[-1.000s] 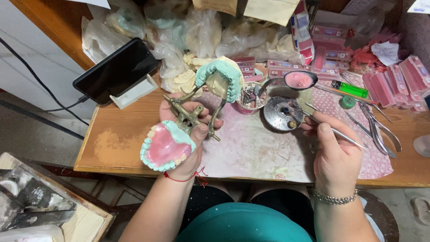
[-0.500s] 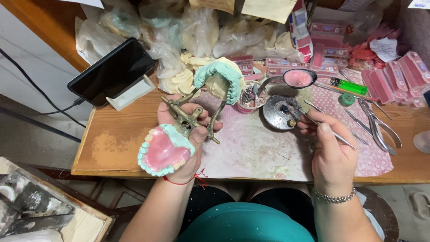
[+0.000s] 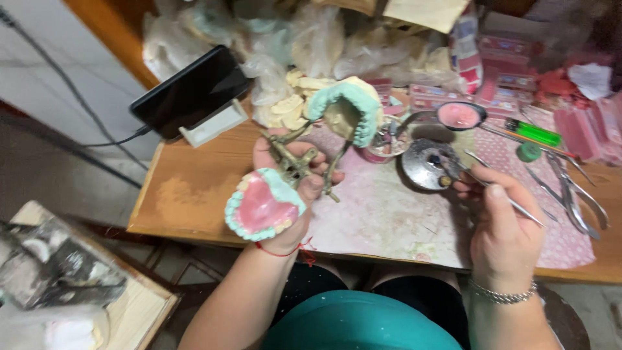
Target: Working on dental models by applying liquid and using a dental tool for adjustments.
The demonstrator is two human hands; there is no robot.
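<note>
My left hand (image 3: 295,194) grips a brass hinged articulator (image 3: 295,159) swung wide apart. Its near half carries a pink wax denture plate ringed with mint-green teeth (image 3: 262,206); its far half carries a mint-green tooth arch on a pale plaster cast (image 3: 350,107). My right hand (image 3: 502,233) pinches a thin metal instrument (image 3: 483,185), whose tip rests in a small round metal dish (image 3: 427,165) on the table. A bracelet circles my right wrist.
A wooden table (image 3: 194,175) has a pink patterned cloth (image 3: 382,217). A black phone (image 3: 191,91) leans on a white stand. A spoon of pink wax (image 3: 459,115), pliers (image 3: 573,191), a green lighter (image 3: 532,133), plaster casts in bags and pink boxes crowd the back.
My left hand and the articulator have shifted slightly. The right hand stays at the metal dish with the instrument.
</note>
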